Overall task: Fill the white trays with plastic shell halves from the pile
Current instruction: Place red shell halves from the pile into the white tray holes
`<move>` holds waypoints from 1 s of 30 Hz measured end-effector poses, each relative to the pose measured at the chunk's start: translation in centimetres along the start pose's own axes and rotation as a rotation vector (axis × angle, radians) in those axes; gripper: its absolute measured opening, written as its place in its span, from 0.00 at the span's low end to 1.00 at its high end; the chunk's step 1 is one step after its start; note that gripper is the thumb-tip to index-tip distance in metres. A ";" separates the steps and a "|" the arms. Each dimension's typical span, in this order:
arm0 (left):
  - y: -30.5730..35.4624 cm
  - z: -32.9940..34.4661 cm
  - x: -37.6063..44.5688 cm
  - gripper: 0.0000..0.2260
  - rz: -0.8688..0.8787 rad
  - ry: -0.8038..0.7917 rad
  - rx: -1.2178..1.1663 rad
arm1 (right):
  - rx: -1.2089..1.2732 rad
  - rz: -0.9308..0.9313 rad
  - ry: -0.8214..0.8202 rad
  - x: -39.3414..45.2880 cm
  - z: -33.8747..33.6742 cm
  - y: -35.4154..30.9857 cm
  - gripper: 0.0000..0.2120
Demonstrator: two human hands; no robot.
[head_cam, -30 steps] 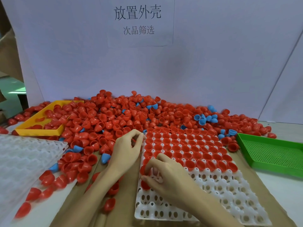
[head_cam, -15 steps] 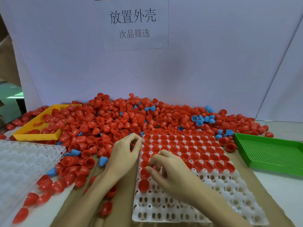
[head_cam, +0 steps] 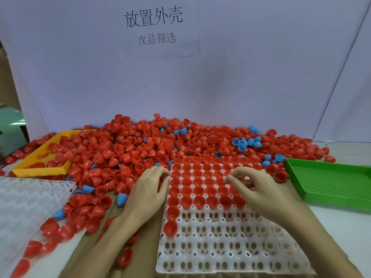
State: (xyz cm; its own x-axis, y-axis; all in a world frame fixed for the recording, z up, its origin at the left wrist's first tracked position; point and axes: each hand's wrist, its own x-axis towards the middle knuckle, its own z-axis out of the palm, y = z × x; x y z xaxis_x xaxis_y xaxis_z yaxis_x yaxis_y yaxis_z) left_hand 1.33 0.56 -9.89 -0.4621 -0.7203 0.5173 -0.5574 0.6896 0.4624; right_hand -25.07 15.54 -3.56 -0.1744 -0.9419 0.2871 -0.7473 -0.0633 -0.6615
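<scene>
Red plastic shell halves (head_cam: 140,149) lie heaped in a wide pile along the far side of the white tray (head_cam: 230,243), with a few blue shell halves (head_cam: 246,142) mixed in. That tray sits on a brown cardboard sheet (head_cam: 148,233) on the counter (head_cam: 341,221). Its far rows hold red halves, open side up, and two more halves sit one below the other in its left column, nearer the person; the near rows show bare cells.

The left hand (head_cam: 145,194) rests at the tray's left edge, its fingers loosely bent, their tips beside the filled rows; I cannot tell whether it holds anything. The right hand (head_cam: 259,190) hovers over the right part of the filled rows, fingers curled with thumb and fingertips drawn together; whether a shell is pinched between them I cannot tell.

Left of the tray, past a scatter of loose red halves, lies a second white tray (head_cam: 24,201) with bare cells. Beyond that one, a yellow tray (head_cam: 40,169) holds several red halves and is half buried by the pile. Right of the main tray stands a green perforated tray (head_cam: 331,181), just beside the pile's edge. Behind the pile rises a white backboard (head_cam: 261,77) bearing a paper sign (head_cam: 154,27) with printed characters.
</scene>
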 end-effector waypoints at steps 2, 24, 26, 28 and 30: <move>0.0 0.1 0.1 0.03 -0.001 0.006 0.028 | 0.012 0.021 -0.009 -0.2 -0.4 0.2 0.08; -3.8 1.8 11.3 0.10 -0.174 -0.072 0.200 | -0.207 -0.038 0.004 -1.5 -1.3 -0.1 0.07; -3.8 1.9 11.1 0.10 -0.202 -0.003 0.156 | -0.135 -0.036 0.000 -1.2 -0.5 0.8 0.07; -3.8 1.8 10.7 0.09 -0.182 0.064 0.121 | -0.129 -0.042 0.007 -1.1 0.0 1.3 0.07; -3.6 1.4 10.1 0.07 -0.159 0.116 0.069 | -0.127 -0.044 0.014 -1.1 0.1 1.4 0.07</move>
State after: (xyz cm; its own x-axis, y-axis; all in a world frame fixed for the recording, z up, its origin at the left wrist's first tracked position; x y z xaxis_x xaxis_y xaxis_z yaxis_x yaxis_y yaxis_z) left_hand -2.23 -9.32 -7.34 -0.2843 -0.8035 0.5230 -0.6645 0.5584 0.4967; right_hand -25.91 16.46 -4.85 -0.1479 -0.9344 0.3240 -0.8295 -0.0612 -0.5552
